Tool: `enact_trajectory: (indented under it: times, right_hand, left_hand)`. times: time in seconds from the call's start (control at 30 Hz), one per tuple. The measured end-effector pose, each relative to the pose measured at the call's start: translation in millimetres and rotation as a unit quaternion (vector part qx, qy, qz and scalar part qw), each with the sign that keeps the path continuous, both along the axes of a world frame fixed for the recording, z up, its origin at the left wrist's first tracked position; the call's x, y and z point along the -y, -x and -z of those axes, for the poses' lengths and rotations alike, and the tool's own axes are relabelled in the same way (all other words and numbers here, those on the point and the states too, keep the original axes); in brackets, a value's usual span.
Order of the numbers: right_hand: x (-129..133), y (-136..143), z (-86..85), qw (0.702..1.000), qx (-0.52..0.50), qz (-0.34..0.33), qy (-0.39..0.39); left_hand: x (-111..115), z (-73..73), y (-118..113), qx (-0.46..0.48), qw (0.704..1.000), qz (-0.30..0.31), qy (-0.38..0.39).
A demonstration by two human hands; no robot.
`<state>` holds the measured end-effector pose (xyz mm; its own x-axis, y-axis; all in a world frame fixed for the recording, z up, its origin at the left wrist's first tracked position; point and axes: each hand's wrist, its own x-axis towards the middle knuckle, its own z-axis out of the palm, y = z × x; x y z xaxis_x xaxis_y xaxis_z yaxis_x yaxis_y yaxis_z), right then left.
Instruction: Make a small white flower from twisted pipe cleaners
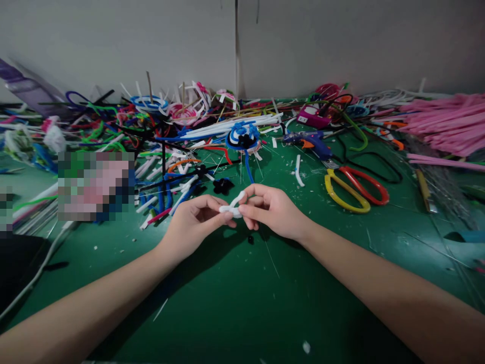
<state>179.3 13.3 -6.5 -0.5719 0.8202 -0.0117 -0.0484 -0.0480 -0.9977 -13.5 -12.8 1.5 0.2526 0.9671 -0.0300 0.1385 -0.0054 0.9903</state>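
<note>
A short white pipe cleaner (238, 198) is bent into a small loop, one end sticking up to the right. My left hand (199, 218) pinches its left side between thumb and fingers. On the other side, my right hand (270, 208) grips it with thumb and forefinger. Both hands are close together just above the green table (235, 313). Beyond them stands a blue, white and black coiled pipe-cleaner piece (243, 136) with a blue stem. A black flower-shaped piece (223, 186) lies just past my left fingers.
Scissors with yellow and red handles (347, 191) lie to the right, beside a blue glue gun (316, 144). Pink pipe cleaners (447, 124) pile at far right. A utility knife (425, 189) lies nearby. Loose colourful pieces crowd the left and back, before a grey wall (341, 45).
</note>
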Motion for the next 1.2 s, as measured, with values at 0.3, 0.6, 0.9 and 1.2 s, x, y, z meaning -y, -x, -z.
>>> enact_trajectory:
  times: [0.3,0.6,0.9,1.2]
  right_hand:
    - [-3,1,-3.4,1.0,-0.006,-0.008,-0.021]
    - [2,2,1.0,0.999,0.012,-0.009,-0.049]
    - [5,0,0.1,0.981,0.103,0.021,-0.164]
    - [9,3,4.6,0.925,0.08,0.055,-0.369]
  left_hand:
    - [-1,0.7,2,0.024,0.999,0.027,0.017]
    - [-3,-0.6,-1,0.033,0.998,0.047,0.014]
    - [0,-3.0,0,-0.005,0.998,0.064,0.01]
    - [-1,-5.6,-1,0.016,0.997,0.069,0.039]
